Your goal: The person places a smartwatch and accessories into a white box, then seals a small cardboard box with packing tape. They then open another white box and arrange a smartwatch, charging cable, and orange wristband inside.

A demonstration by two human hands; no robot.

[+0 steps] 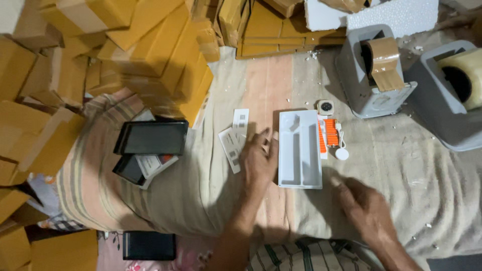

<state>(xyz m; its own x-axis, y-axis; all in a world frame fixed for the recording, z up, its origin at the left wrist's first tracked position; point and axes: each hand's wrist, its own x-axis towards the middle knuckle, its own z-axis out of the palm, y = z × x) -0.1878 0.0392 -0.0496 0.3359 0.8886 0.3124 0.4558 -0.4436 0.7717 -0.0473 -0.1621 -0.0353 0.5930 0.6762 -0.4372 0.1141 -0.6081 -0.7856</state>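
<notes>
A beige cloth (401,165) covers the work surface, with yellow cardboard boxes (150,45) heaped behind and two tape dispensers (374,70) at the far right. We have our left hand (258,160) lying flat, fingers spread and holding nothing, its fingertips touching the left edge of the white tray (300,149) and just beside two white paper slips (235,138). Our right hand (364,203) hovers near the tray's lower right corner, blurred, so we cannot tell its grip. An orange strap (331,132) and a white charger puck (342,153) lie right of the tray, a small watch face (325,106) above them. We seem to be steadying the tray; filling it calls for picking up these loose parts.
</notes>
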